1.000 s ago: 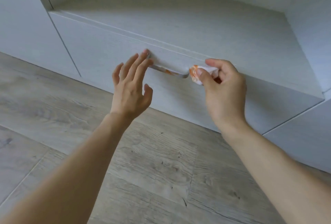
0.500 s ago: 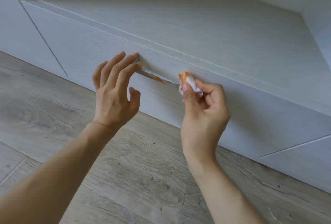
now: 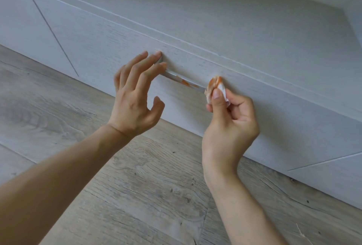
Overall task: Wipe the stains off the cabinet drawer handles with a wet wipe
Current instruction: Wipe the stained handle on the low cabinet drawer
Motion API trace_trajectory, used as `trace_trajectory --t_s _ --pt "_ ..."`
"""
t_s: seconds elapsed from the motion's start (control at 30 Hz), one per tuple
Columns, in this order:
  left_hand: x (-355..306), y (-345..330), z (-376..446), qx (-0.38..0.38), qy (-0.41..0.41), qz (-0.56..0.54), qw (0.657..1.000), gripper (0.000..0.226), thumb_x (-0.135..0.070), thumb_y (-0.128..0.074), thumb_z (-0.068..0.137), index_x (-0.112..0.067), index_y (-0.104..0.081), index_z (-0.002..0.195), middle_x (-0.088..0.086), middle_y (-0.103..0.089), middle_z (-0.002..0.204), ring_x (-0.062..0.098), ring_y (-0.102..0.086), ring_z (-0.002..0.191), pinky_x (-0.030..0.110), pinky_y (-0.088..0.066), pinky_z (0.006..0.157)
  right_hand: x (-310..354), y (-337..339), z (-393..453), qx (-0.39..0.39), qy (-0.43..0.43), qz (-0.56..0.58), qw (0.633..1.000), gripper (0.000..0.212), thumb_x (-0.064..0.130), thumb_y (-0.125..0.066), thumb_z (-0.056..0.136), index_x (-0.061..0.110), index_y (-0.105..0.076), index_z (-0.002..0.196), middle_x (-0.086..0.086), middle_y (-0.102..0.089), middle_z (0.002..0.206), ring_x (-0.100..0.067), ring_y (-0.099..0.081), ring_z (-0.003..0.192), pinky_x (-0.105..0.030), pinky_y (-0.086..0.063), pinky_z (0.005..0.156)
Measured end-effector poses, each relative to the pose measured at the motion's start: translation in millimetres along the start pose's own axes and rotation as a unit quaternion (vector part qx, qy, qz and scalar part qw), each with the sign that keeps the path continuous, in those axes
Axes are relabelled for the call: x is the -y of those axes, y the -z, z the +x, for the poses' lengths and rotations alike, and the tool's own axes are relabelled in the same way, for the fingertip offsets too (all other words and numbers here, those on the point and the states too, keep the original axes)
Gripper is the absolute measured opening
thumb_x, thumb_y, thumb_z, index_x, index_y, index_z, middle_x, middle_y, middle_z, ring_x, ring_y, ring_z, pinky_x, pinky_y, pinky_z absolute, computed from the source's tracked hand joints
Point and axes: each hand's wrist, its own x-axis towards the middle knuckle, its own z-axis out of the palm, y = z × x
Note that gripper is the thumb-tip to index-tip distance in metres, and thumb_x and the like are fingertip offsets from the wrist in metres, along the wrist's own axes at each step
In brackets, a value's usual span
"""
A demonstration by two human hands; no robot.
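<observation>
Where the pale drawer front (image 3: 121, 35) crosses the middle of the frame, its slim handle (image 3: 177, 77) runs on a slant from upper left to lower right, and orange stains (image 3: 185, 82) show on its middle stretch. At the handle's lower right end sits the wet wipe (image 3: 216, 88), bunched into a small wad, white with orange smears on its upper part; it seems to touch the handle's end, though the contact itself is hidden behind the wad. The right hand (image 3: 229, 125) pinches the wipe between thumb and curled fingers, held up from below at centre right. At the handle's upper left end, the left hand (image 3: 135, 101) has its fingers spread and lightly bent, holding nothing, with the fingertips (image 3: 157, 54) resting at the handle's end and the drawer face. Above the drawer a recessed shelf surface (image 3: 235, 9) fills the top of the frame. A cabinet panel (image 3: 17, 19) stands at upper left. Grey wood-grain floor (image 3: 156, 195) spreads across the bottom, under both forearms.
</observation>
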Motion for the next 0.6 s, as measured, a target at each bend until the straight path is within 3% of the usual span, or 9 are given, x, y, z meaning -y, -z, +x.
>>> trace_trajectory --t_s 0.2,0.33,0.6 --pt "7.5 0.9 0.0 0.019 -0.021 -0.023 0.999 0.054 -0.024 -0.051 0.076 -0.013 -0.042 0.128 0.012 -0.045 0.139 0.034 -0.036 0.134 0.048 -0.029 0.104 1.6 -3.1 -1.4 -0.019 -0.01 -0.002 1.0 0.016 -0.004 -0.06 0.088 0.01 -0.061 0.082 -0.01 -0.071 0.085 -0.016 -0.069 0.081 -0.022 -0.055 0.072" --pt "3.1 -2.8 -3.0 0.01 0.0 -0.049 0.999 0.056 -0.025 -0.051 0.076 -0.013 -0.041 0.13 0.012 -0.044 0.14 0.035 -0.034 0.135 0.045 -0.026 0.107 7.9 -4.4 2.6 -0.022 0.017 -0.04 0.999 0.021 -0.004 -0.062 0.087 0.015 -0.06 0.078 -0.008 -0.066 0.078 -0.007 -0.063 0.069 -0.017 -0.053 0.069" --pt "11.0 -6.0 -1.5 0.021 -0.03 -0.063 0.997 0.058 -0.028 -0.051 0.076 -0.013 -0.038 0.131 0.019 -0.037 0.142 0.038 -0.03 0.135 0.046 -0.024 0.109 7.5 -2.3 -1.6 -0.03 0.039 -0.104 0.993 0.018 0.002 -0.066 0.085 0.019 -0.064 0.08 -0.003 -0.071 0.082 -0.015 -0.065 0.076 -0.032 -0.054 0.078"
